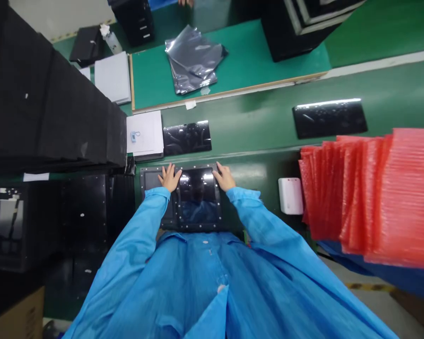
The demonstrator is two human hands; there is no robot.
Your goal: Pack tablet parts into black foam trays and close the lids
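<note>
A glossy black display panel (pixel 198 197) in a dark frame with small screws along its edge lies on the green bench in front of me. My left hand (pixel 169 177) rests flat on its upper left part, fingers spread. My right hand (pixel 224 176) lies on its upper right corner, fingers stretched out. Both arms are in blue coat sleeves. Neither hand holds anything.
A second black panel (pixel 187 137) and white sheets (pixel 144 133) lie just beyond. Another panel (pixel 329 117) sits far right. A stack of red bubble bags (pixel 374 193) and a white box (pixel 290 195) are to the right. Black foam trays (pixel 49 108) stand left; grey bags (pixel 194 59) lie on a green mat.
</note>
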